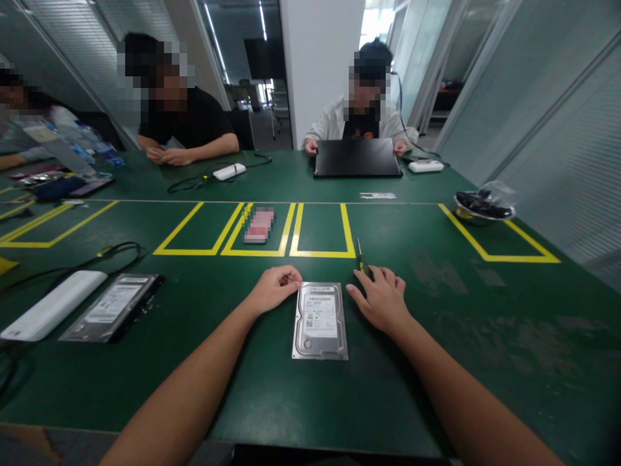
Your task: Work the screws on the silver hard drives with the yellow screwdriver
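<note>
my right hand [383,299] covers the lower part of the screwdriver [360,257]; only the thin metal shaft and a bit of yellow-and-black handle show above my fingers, and i cannot tell whether the fingers touch it. that hand lies flat, fingers spread apart, on the tabletop [436,362] just right of the hard drive [320,319]. my left hand [275,288] is curled together in a loose fist at the drive's upper left corner, gripping nothing visible; contact with the casing cannot be confirmed. the drive lies flat between both hands, a rectangular metal case with a white label, its text too small to read.

count: two hard drives, the second one [112,306] in a shiny bag at left beside a white oblong box [51,305]. three yellow tape rectangles [323,252] lie ahead; a pink item in the middle one is blurred. a closed black laptop [357,158] sits under another person's hands. a round bowl [482,210] at right holds dark items, unclear. the tabletop is a green mat, scuffed at right.
</note>
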A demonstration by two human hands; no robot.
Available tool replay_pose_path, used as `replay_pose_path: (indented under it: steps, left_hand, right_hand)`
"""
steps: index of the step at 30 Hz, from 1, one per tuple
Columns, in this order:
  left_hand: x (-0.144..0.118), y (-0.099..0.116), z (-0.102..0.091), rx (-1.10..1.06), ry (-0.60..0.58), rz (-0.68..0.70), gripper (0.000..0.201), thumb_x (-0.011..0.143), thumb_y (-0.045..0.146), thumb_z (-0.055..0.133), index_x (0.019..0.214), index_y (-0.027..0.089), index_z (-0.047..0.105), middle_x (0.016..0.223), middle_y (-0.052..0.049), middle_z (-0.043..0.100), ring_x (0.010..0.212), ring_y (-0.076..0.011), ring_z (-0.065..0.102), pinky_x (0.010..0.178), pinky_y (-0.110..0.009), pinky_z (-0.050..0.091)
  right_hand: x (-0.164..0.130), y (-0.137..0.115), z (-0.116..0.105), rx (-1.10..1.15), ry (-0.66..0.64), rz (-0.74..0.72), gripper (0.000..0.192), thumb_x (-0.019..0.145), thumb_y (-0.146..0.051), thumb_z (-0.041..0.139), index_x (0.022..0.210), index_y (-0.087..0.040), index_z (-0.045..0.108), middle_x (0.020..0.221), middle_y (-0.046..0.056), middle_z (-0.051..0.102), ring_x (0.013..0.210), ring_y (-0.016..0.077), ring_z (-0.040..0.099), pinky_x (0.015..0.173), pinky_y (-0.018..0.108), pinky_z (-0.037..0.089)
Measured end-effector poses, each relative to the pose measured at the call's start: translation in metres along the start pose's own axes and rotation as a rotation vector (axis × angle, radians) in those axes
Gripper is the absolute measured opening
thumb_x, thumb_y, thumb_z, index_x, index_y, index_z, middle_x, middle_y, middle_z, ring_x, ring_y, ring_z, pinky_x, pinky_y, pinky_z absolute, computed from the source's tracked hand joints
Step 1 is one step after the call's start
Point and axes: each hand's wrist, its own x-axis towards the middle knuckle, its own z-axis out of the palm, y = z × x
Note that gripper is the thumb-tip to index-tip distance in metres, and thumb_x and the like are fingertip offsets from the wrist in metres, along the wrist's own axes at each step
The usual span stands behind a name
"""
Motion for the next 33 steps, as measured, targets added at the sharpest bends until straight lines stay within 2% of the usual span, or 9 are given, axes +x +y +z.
replay_pose_path:
  steps: [5,8,12,16,20,24,27,31,33]
  left_hand:
    - [0.0,0.002,0.0,0.021,-0.002,0.021,0.016,0.082,0.029,0.06,0.083,0.014,0.066,0.073,-0.001,0.063,0.062,-0.0104,0.052,0.057,-0.021,0.039]
    - [0.0,0.003,-0.001,0.028,-0.003,0.025,0.017,0.083,0.03,0.06,0.083,0.014,0.066,0.073,-0.001,0.064,0.062,-0.0104,0.052,0.056,-0.021,0.038]
    - [0.0,0.001,-0.001,0.042,-0.008,0.033,0.016,0.083,0.03,0.06,0.084,0.015,0.066,0.075,-0.001,0.065,0.062,-0.0106,0.053,0.056,-0.021,0.038]
    - [0.0,0.001,-0.002,0.05,-0.008,0.029,0.017,0.083,0.031,0.061,0.085,0.015,0.067,0.075,-0.001,0.065,0.063,-0.0106,0.053,0.057,-0.021,0.039]
    - [0.0,0.002,-0.002,0.04,-0.017,0.027,0.018,0.083,0.032,0.061,0.085,0.015,0.066,0.076,-0.001,0.065,0.063,-0.0104,0.053,0.057,-0.021,0.039]
    - [0.0,0.001,-0.003,0.034,-0.02,0.031,0.019,0.083,0.033,0.062,0.087,0.015,0.066,0.077,-0.001,0.065,0.062,-0.0101,0.053,0.057,-0.021,0.039]
    - [0.0,-0.001,-0.003,0.027,-0.02,0.04,0.019,0.084,0.033,0.061,0.088,0.015,0.066,0.078,-0.002,0.066,0.064,-0.0104,0.054,0.058,-0.021,0.04]
    - [0.0,-0.003,-0.003,0.043,-0.014,0.053,0.017,0.084,0.031,0.06,0.089,0.015,0.066,0.078,-0.001,0.066,0.065,-0.0108,0.054,0.059,-0.022,0.039]
    - [0.0,-0.003,-0.002,0.062,-0.013,0.055,0.017,0.084,0.03,0.059,0.089,0.015,0.066,0.078,-0.001,0.066,0.066,-0.0114,0.054,0.059,-0.022,0.039]
  right_hand:
    - [0.002,0.002,0.001,0.003,0.039,0.016,0.052,0.095,-0.054,0.039,0.128,-0.02,0.06,0.126,0.019,0.056,0.115,0.0368,0.044,0.09,0.054,0.035]
    - [0.003,0.004,-0.001,0.018,0.092,0.036,0.043,0.096,-0.041,0.042,0.129,-0.019,0.057,0.119,0.018,0.059,0.106,0.0334,0.049,0.085,0.047,0.037]
    - [0.005,0.009,-0.007,0.082,0.157,0.036,0.037,0.096,-0.023,0.037,0.126,-0.019,0.057,0.105,0.015,0.062,0.093,0.028,0.054,0.079,0.039,0.039]
    - [0.007,0.014,-0.013,0.199,0.279,0.025,0.033,0.097,-0.026,0.038,0.122,-0.016,0.057,0.103,0.014,0.065,0.093,0.0272,0.057,0.082,0.039,0.042]
    - [0.007,0.013,-0.022,0.364,0.47,0.007,0.031,0.096,-0.034,0.046,0.119,-0.016,0.058,0.11,0.012,0.067,0.095,0.025,0.061,0.085,0.038,0.046]
    - [0.003,0.003,-0.043,0.493,0.566,0.03,0.03,0.093,-0.039,0.052,0.115,-0.02,0.06,0.106,0.008,0.069,0.084,0.0211,0.064,0.076,0.034,0.05]
    - [0.002,-0.007,-0.066,0.576,0.543,-0.021,0.028,0.092,-0.04,0.055,0.111,-0.022,0.063,0.096,0.004,0.07,0.075,0.0179,0.063,0.071,0.031,0.05]
    - [0.009,-0.023,-0.101,0.668,0.54,-0.145,0.023,0.092,-0.035,0.057,0.108,-0.022,0.065,0.096,0.002,0.068,0.083,0.0176,0.063,0.073,0.03,0.049]
    - [0.015,-0.03,-0.117,0.662,0.504,-0.191,0.021,0.091,-0.034,0.058,0.107,-0.023,0.066,0.088,0.001,0.065,0.077,0.0166,0.059,0.07,0.03,0.048]
